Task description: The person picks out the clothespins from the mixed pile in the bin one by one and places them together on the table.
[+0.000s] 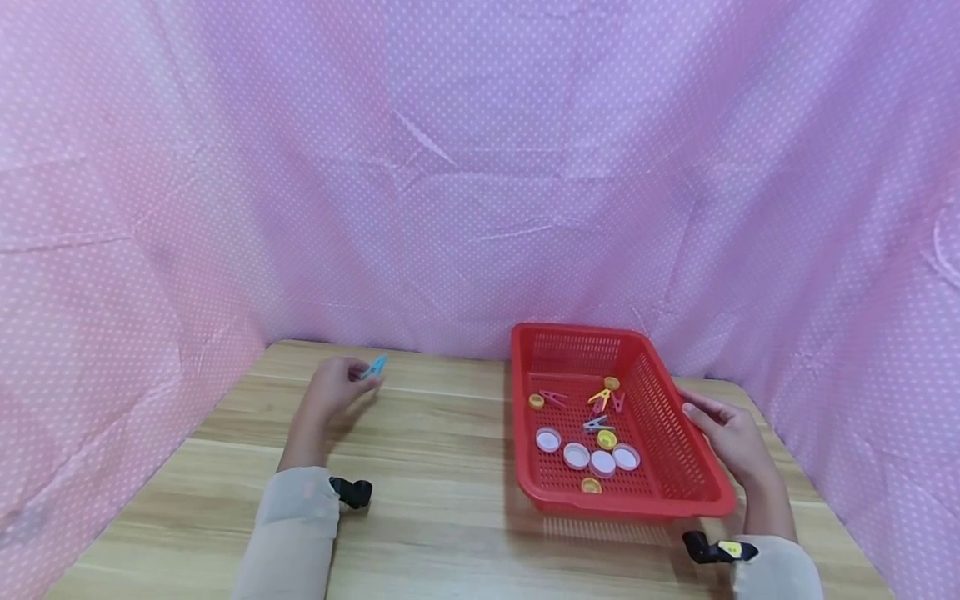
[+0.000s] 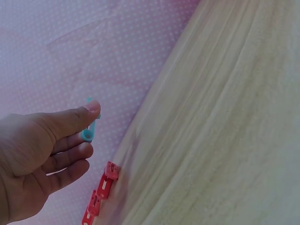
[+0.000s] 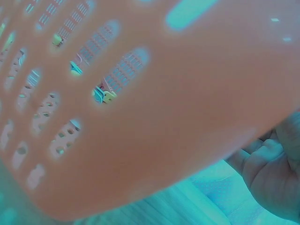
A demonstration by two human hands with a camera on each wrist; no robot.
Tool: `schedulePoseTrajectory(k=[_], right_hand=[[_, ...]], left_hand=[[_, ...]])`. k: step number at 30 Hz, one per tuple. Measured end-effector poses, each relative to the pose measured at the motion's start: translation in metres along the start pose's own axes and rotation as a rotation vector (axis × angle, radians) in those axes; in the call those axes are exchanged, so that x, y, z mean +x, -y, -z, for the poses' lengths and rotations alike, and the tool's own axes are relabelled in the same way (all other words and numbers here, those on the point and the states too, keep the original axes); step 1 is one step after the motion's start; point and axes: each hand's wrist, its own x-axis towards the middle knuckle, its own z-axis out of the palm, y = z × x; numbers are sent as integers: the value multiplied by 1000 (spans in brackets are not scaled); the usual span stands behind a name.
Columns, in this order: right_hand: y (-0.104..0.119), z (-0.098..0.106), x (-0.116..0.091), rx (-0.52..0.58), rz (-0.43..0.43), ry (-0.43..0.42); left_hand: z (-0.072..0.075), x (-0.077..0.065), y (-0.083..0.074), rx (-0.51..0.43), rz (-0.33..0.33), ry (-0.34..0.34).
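Over the back left of the table, my left hand (image 1: 339, 387) pinches a light blue clothespin (image 1: 374, 367) between thumb and fingers; the left wrist view shows the clothespin (image 2: 89, 133) partly behind the thumb. Just below those fingers, red clothespins (image 2: 108, 180) stand in a row near the table's edge, hidden from the head view. At the right, my right hand (image 1: 731, 433) grips the right rim of a red plastic basket (image 1: 630, 505), thumb on the rim and fingers along the outer side. In the right wrist view the basket's wall (image 3: 187, 103) covers most of the picture.
Inside the basket lie several white caps (image 1: 576, 455), several yellow caps (image 1: 607, 439), pink clothespins (image 1: 553, 398), a yellow clothespin (image 1: 601, 397) and a grey clothespin (image 1: 597, 424). A pink dotted curtain (image 1: 450, 208) hangs around the wooden table (image 1: 427, 483).
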Motion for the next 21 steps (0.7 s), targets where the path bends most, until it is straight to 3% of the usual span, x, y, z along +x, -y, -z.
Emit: schedulePoseTrajectory(k=[13, 21], right_hand=[[-1, 2, 1, -3, 26, 6], [-2, 2, 3, -23, -3, 3]], left_hand=[[-5, -5, 2, -24, 34, -23], [-8, -9, 3, 0, 71, -10]])
